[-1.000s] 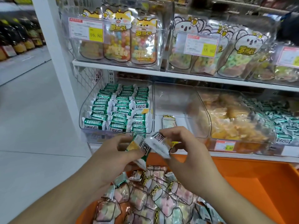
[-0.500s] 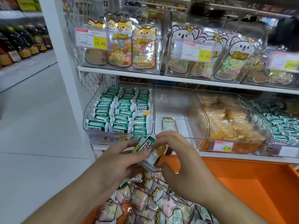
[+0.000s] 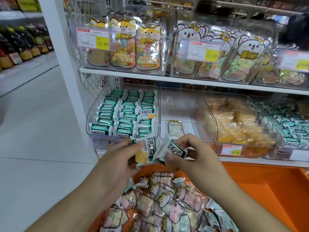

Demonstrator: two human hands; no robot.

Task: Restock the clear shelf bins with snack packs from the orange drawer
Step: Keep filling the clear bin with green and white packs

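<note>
My left hand (image 3: 117, 162) grips a green-and-white snack pack (image 3: 145, 150) with a yellow picture, held flat and facing me. My right hand (image 3: 192, 156) pinches a second green-and-white snack pack (image 3: 173, 150) beside it, their edges touching. Both hands hover above the orange drawer (image 3: 260, 186), just in front of the lower shelf. The clear bin (image 3: 91, 114) at the left holds neat rows of the same green packs. The middle clear bin (image 3: 180, 104) holds a single small pastel marshmallow pack (image 3: 175, 129).
Pastel marshmallow packs (image 3: 163, 203) are heaped in the drawer's left part. A bin of yellow snacks (image 3: 237, 129) and more green packs (image 3: 294, 124) stand at the right. Candy bags fill upper-shelf bins (image 3: 127, 47). An open aisle floor (image 3: 33, 131) lies to the left.
The two packs, bunched together between my hands before, are now separated, one in each hand and turned label-up. The view has shifted slightly to the left.
</note>
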